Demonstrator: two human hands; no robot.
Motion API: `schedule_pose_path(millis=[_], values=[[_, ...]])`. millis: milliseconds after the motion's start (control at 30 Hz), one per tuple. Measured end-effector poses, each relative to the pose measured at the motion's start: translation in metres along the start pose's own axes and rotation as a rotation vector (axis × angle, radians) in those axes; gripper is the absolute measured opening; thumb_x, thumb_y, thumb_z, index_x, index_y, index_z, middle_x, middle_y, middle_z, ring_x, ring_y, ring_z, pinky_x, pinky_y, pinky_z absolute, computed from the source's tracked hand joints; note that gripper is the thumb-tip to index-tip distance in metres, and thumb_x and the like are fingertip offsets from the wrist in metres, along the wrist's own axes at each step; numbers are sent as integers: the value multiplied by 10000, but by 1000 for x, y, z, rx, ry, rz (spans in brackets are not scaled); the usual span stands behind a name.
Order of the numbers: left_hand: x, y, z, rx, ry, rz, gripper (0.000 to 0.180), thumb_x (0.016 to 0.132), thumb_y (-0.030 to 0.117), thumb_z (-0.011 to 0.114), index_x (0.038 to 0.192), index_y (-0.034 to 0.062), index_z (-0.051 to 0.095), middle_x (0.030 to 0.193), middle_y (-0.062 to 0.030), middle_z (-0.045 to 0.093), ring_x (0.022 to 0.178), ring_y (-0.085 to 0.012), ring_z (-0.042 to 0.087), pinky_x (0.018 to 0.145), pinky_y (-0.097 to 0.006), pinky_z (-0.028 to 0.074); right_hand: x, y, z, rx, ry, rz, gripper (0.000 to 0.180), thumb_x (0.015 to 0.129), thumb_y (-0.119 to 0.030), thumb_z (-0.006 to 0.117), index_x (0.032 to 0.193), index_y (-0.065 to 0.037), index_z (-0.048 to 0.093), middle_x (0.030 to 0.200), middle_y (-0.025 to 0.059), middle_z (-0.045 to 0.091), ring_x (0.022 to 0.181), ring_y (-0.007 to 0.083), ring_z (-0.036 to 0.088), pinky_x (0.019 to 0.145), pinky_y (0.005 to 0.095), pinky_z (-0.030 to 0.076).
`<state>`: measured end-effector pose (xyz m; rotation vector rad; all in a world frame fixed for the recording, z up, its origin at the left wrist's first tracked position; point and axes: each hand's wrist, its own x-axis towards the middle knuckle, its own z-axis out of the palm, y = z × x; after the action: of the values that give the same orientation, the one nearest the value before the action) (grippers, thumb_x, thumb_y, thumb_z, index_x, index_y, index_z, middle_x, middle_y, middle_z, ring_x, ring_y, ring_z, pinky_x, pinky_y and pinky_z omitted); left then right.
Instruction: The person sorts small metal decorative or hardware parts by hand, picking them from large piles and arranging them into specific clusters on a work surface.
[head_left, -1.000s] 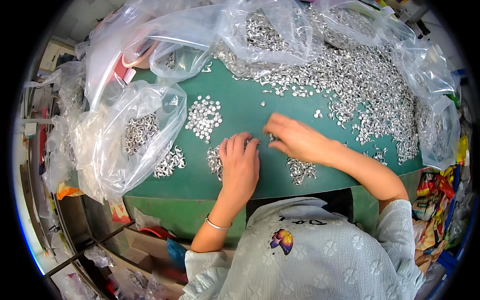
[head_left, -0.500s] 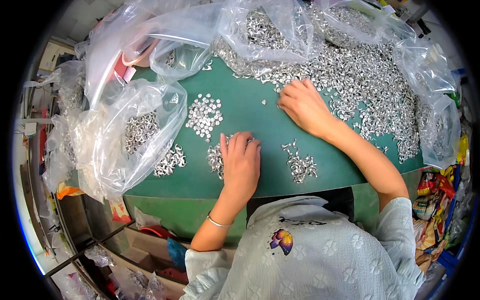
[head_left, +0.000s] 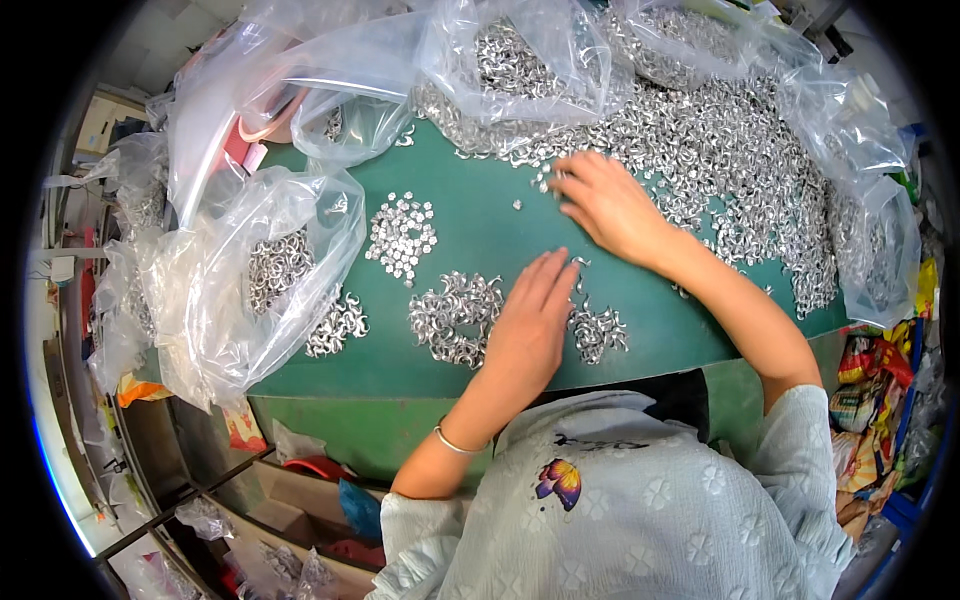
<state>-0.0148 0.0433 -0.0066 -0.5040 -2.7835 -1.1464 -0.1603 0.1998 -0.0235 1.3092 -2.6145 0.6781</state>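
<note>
Small piles [head_left: 440, 312] sit left of the vast heap [head_left: 770, 170], plenty remaining, left hand [head_left: 532, 325] and right hand [head_left: 615, 210] loosely outstretched, holds unclear!

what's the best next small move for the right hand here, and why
Probably to draw the few loose metal pieces just left of the right hand nearer the body: they lie close to its fingers, apart from the dense part of the big heap, and green tabletop shows between them and the left hand.
</note>
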Motion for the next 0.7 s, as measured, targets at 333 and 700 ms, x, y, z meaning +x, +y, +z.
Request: schedule_pose_path(millis=[333, 700], values=[[-1, 1, 33, 8, 39, 48, 449, 820, -33, 616, 1257, -24, 515, 1397, -182, 443, 1311, -376, 412, 1087, -462, 360, 8, 0, -7, 162, 190, 67, 248, 800, -66, 665, 1046, -44, 641, 1028, 95, 597, 1023, 287, 537, 897, 408, 433], [1, 3, 29, -73, -1, 97, 345, 849, 32, 618, 1179, -41, 547, 1292, -193, 477, 1228, -361, 452, 1034, -431, 399, -1, 6, -27, 53, 46, 177, 209, 799, -125, 692, 994, -56, 666, 982, 76, 592, 986, 265, 526, 867, 395, 411]])
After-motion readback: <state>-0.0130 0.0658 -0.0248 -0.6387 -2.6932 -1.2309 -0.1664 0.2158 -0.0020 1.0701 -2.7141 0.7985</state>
